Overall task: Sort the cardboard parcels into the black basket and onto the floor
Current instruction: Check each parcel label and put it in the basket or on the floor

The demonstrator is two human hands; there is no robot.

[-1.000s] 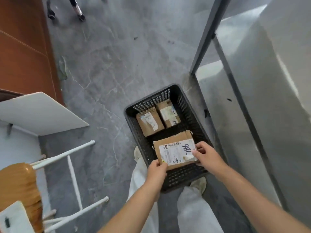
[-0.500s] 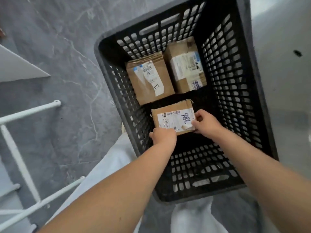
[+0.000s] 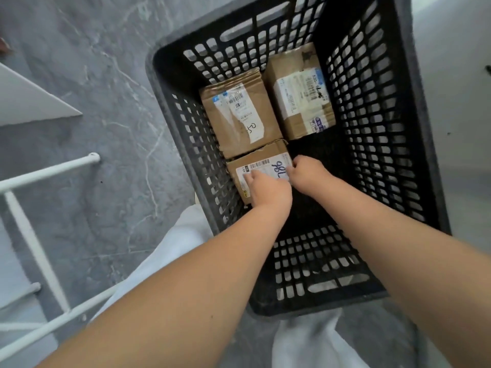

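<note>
The black basket (image 3: pixel 313 306) stands on the grey floor right in front of me. Two cardboard parcels lie side by side at its far end: one with a long white label (image 3: pixel 239 118) and a taller one (image 3: pixel 297 94). A third parcel marked "98L" (image 3: pixel 265 155) sits low in the basket, against the left wall and touching the left far parcel. My left hand (image 3: pixel 268 189) holds its near left part, with digits on the label. My right hand (image 3: pixel 308 171) grips its right edge with curled fingers. Whether the parcel rests on the basket bottom is hidden.
White chair rails (image 3: pixel 47 171) cross the left side, and a white board corner (image 3: pixel 32 102) juts in above them. Grey marbled floor (image 3: pixel 106 62) lies left of the basket, a pale panel (image 3: pixel 457 102) to its right. My white trousers (image 3: pixel 313 341) show below.
Both hands carried the "98L" parcel down into the basket and then left, up against the left wall and the far left parcel. The camera leaned in closer.
</note>
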